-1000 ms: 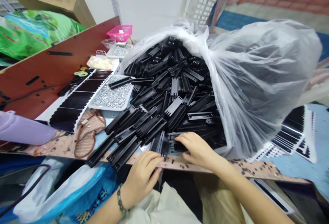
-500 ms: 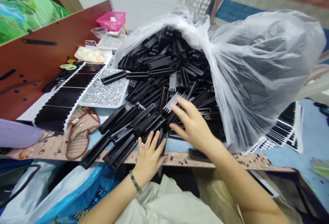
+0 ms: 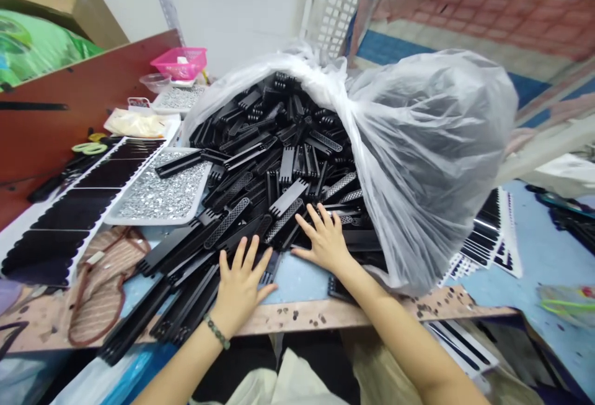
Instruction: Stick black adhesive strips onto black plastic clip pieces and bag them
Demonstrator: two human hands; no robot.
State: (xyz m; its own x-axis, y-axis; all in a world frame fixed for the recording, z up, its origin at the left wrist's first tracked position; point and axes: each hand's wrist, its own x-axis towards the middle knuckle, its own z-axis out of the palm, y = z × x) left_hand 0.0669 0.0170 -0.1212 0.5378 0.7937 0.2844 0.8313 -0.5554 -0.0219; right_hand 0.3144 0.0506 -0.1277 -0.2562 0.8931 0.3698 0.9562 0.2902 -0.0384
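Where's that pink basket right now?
The pink basket is at the upper left of the head view, near the far end of the red-brown panel, just behind the farther tray of silvery bits, beside a small clear bowl.

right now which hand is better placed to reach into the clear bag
Likely the right hand: it is spread farther up the black pile, closer to the opening of the clear bag. The left hand is nearer the front edge of the table.

My left hand (image 3: 239, 296) palm down, fingers (image 3: 250, 255) spread toward 12 o'clock; my right hand (image 3: 329, 245) likewise, fanned toward 11. Forearms (image 3: 390, 324) slant in from 7 and 5.
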